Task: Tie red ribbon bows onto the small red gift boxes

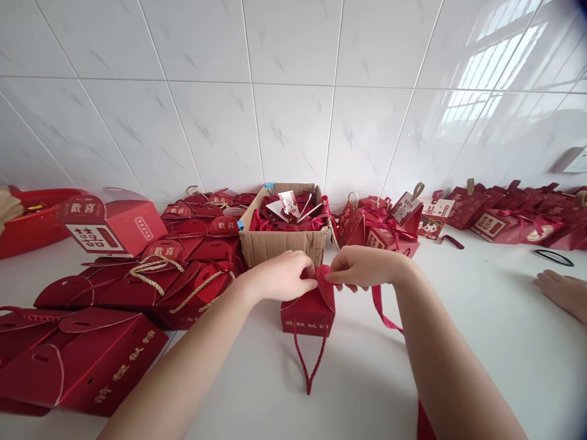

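Bare forearms [443, 354] reach forward from the bottom edge, meeting over a small red box [298, 304] that stands on the white tabletop [358, 391] in front of the person. The right hand [354, 269] is nearly closed, thumb and forefinger pinching the edge of the box's rounded flap [324, 274], its other fingers curled beneath. The left hand [292, 276] is half curled at the flap's other side, thumb tip against the box top; its fingers are partly hidden, so I cannot tell whether it grips. Gold characters run along the box's near face, from which a twisted cord handle [310, 384] hangs forward in a V onto the table. Beside the right wrist, a red ribbon [384, 315] trails down. Just behind the hands sits an open cardboard carton [284, 245] filled with red pieces and white cards [288, 203]. To the left, closed red boxes [110, 351] crowd together, and a taller box [131, 226] rests on top of some. Right of the carton are ribboned boxes [389, 237] with tags. Farther right lie a black loop [553, 257] and another person's hand [562, 293], resting near the edge of view. White tiles [293, 128] rise behind everything.
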Demonstrator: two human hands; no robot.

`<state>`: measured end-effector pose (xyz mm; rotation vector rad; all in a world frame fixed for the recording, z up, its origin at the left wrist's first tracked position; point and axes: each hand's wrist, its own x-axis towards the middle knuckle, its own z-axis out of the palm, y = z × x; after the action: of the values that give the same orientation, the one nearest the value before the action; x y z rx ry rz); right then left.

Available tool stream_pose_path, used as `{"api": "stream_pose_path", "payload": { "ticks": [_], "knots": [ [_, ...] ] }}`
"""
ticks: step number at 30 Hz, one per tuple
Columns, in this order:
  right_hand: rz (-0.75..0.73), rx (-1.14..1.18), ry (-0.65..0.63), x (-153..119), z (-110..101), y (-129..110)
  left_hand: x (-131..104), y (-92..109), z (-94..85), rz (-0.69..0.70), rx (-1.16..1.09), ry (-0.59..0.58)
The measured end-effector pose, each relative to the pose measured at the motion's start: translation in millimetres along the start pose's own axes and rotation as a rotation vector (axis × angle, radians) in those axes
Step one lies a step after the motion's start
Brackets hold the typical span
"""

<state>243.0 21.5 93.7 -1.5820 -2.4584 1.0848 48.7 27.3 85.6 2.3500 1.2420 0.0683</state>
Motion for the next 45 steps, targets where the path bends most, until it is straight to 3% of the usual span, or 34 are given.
{"api": "stream_pose_path", "payload": {
  "ticks": [2, 5, 8, 12, 16, 19, 24, 27, 32, 34, 39, 41, 45],
  "knots": [
    [-0.008, -0.014, 0.018, 0.5, 0.1, 2.3, 1.8, -1.8, 0.6, 0.010, -0.039, 0.025],
    [-0.044, 0.007, 0.218, -3.5, -2.9, 5.3, 0.9, -0.8, -2.2, 0.055, -0.115, 0.120],
    [-0.200, 0.190, 0.352, -9.6, -6.5, 2.8, -6.7, 5.6, -9.0, 0.131, -0.243, 0.280],
    [-0.407, 0.449, 0.317, -16.6, -8.0, -6.1, -24.4, 14.0, -19.1, 0.184, -0.345, 0.395],
    [-0.392, 0.535, 0.404, -28.3, -8.3, -12.4, -35.2, 16.4, -23.3, 0.112, -0.315, 0.356],
    [-0.387, 0.523, 0.485, -33.2, -7.3, -16.6, -34.7, 19.4, -21.9, 0.160, -0.392, 0.340],
    [-0.454, 0.569, 0.292, -27.8, -4.3, -21.9, -35.3, 29.5, -17.9, 0.261, -0.467, 0.394],
    [-0.392, 0.549, 0.342, -32.4, -6.7, -19.1, -38.5, 33.6, -16.5, 0.228, -0.381, 0.418],
    [-0.422, 0.585, 0.427, -54.1, -13.4, -9.8, -36.6, 28.6, -16.9, 0.144, -0.241, 0.374],
    [-0.441, 0.624, 0.529, -60.5, -13.7, -8.2, -34.4, 23.7, -17.2, 0.077, -0.160, 0.328],
    [-0.611, 0.799, 0.822, -69.7, -9.7, -11.4, -32.1, 13.7, -15.2, -0.160, 0.154, 0.035],
    [-0.655, 0.837, 0.889, -73.3, -8.4, -13.5, -31.4, 9.8, -14.3, -0.173, 0.233, -0.026],
    [-0.655, 0.824, 0.910, -74.0, -7.8, -15.6, -27.4, -1.0, -16.8, -0.135, 0.164, -0.007]
  ]
}}
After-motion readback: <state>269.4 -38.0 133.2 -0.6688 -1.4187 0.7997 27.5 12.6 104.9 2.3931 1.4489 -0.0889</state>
